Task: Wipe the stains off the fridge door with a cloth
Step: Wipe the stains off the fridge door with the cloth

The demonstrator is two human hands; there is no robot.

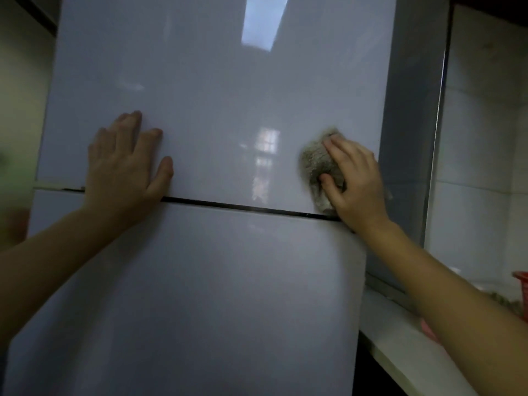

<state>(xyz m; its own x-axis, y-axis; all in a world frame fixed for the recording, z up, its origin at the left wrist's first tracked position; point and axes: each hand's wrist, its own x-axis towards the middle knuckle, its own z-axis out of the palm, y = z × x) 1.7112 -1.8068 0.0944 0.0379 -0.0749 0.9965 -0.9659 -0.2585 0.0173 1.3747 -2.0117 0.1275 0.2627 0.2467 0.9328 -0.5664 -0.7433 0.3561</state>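
Your right hand (357, 184) curls its fingers over the cloth (314, 162), pressing it on the fridge door (214, 90). Your left hand (125, 167) lies flat there, fingers straight, empty.

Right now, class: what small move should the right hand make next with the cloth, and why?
Probably slide the cloth leftward across the upper door. The right hand holds it against the door's right edge, and the left hand braces flat.

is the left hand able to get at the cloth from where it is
Probably yes: the left hand lies flat on the fridge door, with only bare door between it and the cloth. The right hand covers much of the cloth, so only its left part is free.
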